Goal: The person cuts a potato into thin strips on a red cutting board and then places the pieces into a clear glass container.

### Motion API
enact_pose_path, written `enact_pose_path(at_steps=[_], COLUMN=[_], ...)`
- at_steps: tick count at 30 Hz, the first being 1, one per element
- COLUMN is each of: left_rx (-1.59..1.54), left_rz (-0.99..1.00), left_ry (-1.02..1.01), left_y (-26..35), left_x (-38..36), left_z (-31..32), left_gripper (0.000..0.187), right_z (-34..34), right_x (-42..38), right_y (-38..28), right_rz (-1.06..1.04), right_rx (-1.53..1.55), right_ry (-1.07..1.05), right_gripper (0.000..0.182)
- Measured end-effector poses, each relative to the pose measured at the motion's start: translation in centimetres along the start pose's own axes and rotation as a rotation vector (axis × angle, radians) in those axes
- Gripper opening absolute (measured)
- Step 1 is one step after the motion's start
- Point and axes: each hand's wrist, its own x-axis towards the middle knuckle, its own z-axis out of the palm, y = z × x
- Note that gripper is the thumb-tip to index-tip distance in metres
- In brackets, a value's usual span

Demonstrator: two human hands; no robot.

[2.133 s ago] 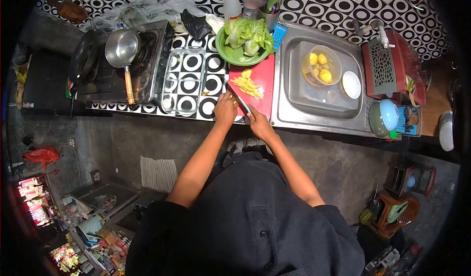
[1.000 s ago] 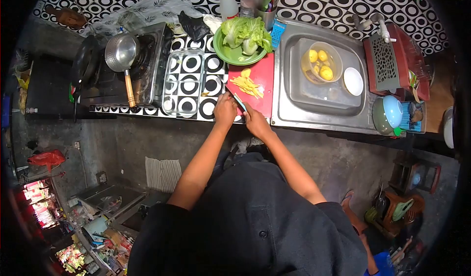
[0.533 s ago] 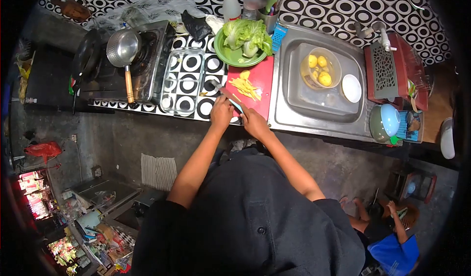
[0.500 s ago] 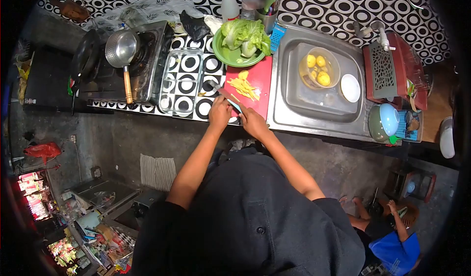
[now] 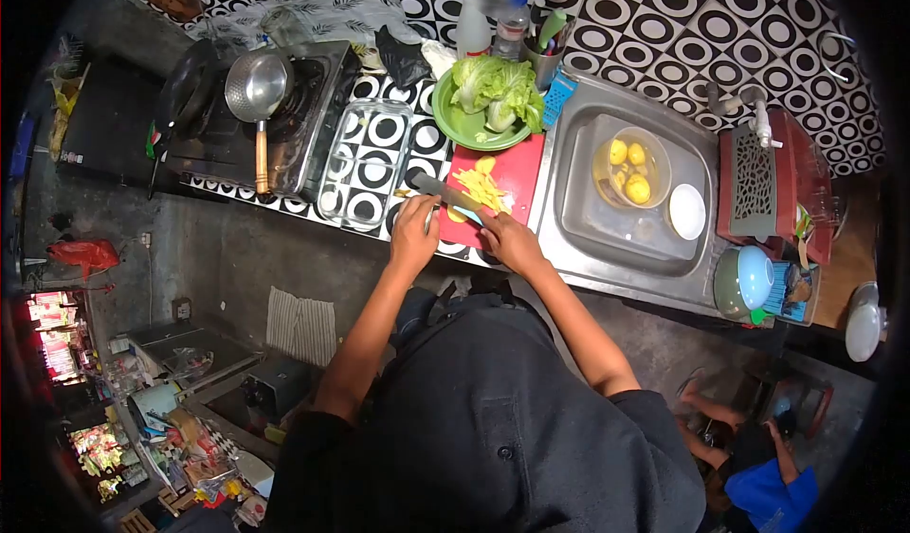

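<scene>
My right hand [image 5: 513, 243] is closed around the light-blue handle of a knife [image 5: 441, 190], whose dark blade points left across a red cutting board [image 5: 524, 173]. Just beyond the blade, yellow potato strips [image 5: 479, 184] lie in a heap, and a cut potato piece [image 5: 457, 216] sits on the near side of it. My left hand [image 5: 414, 233] is at the board's left edge, fingers bent and slightly apart, holding nothing that I can see. Behind the board a green bowl [image 5: 445, 126] holds leafy lettuce [image 5: 493, 88].
To the right, a steel sink [image 5: 559, 239] contains a clear bowl [image 5: 607, 192] of peeled potatoes and a white bowl [image 5: 686, 211]. At left are a glass dish [image 5: 365, 168] and a stove bearing a saucepan [image 5: 258, 86]. A person in blue [image 5: 773, 500] sits at lower right.
My left hand has come away from the blade and moved slightly left. My right hand still grips the knife, now with the blade lying nearer the strips. The camera view has shifted.
</scene>
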Motion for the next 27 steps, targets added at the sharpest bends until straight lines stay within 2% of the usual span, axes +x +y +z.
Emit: enact_pose_path(at_steps=[4,7,10,14,15,18,19,22,23,27], left_rx=[-0.088,-0.067,-0.036,-0.027,-0.034,-0.047,0.025,0.020,0.048,0.133], left_rz=[0.089,0.222,0.233,0.265,0.276,0.094,0.092,0.017,0.037,-0.035], left_ry=[-0.148,-0.313,-0.445,-0.370,-0.277,-0.006,0.018,-0.058,-0.115,-0.157], left_y=[2.5,2.4,2.8,3.1,2.6,1.8,0.4,-2.3,-3.6,-3.0], left_x=[2.1,3.5,4.6,5.6,5.7,4.1,3.3,0.3,-0.4,-0.9], left_z=[-1.3,-0.3,0.4,0.2,0.2,0.2,0.5,2.6,3.5,5.1], left_gripper=[0.030,0.030,0.029,0.026,0.024,0.022,0.023,0.033,0.041,0.053], right_z=[-1.2,-3.6,-5.3,-6.5,-6.1,-4.7,-4.0,-2.2,-1.7,-1.0], right_x=[-0.5,-0.8,-0.9,-2.0,-2.2,-3.3,-3.5,-4.3,-4.5,-5.2], right_y=[1.0,0.7,1.2,1.6,2.0,2.6,2.9,3.4,3.4,3.1], right_rz=[-0.136,-0.130,-0.152,-0.140,-0.105,-0.031,-0.026,-0.019,-0.021,0.005], right_rx=[-0.025,-0.096,-0.130,-0.067,-0.039,0.087,0.116,0.182,0.190,0.236], right_ry=[0.093,0.045,0.033,0.024,-0.006,-0.005,0.001,0.020,0.028,-0.013], right_gripper=[0.045,0.044,0.043,0.043,0.045,0.047,0.047,0.046,0.046,0.046])
